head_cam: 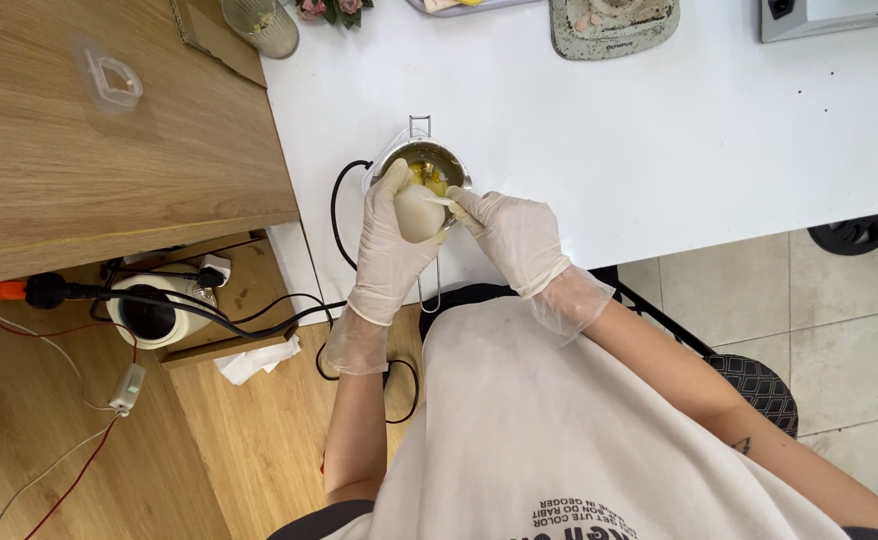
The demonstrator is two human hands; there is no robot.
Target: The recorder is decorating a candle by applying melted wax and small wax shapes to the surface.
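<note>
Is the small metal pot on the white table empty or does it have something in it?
Not empty: the metal pot holds yellowish pieces, visible past the left hand.

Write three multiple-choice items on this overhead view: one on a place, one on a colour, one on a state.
1. Where does the small metal pot stand?
A. on the white table
B. on the tiled floor
C. on the wooden desk

2. What colour are the gloves on both hands?
A. blue
B. black
C. whitish

3. What is the left hand doing?
A. lying flat on the table
B. gripping a white rounded object over the pot
C. hanging at the person's side

Answers: 1 A, the pot sits near the table's front edge. 2 C, both gloves look pale and translucent. 3 B, its fingers wrap the object while the right hand works at it.
</note>
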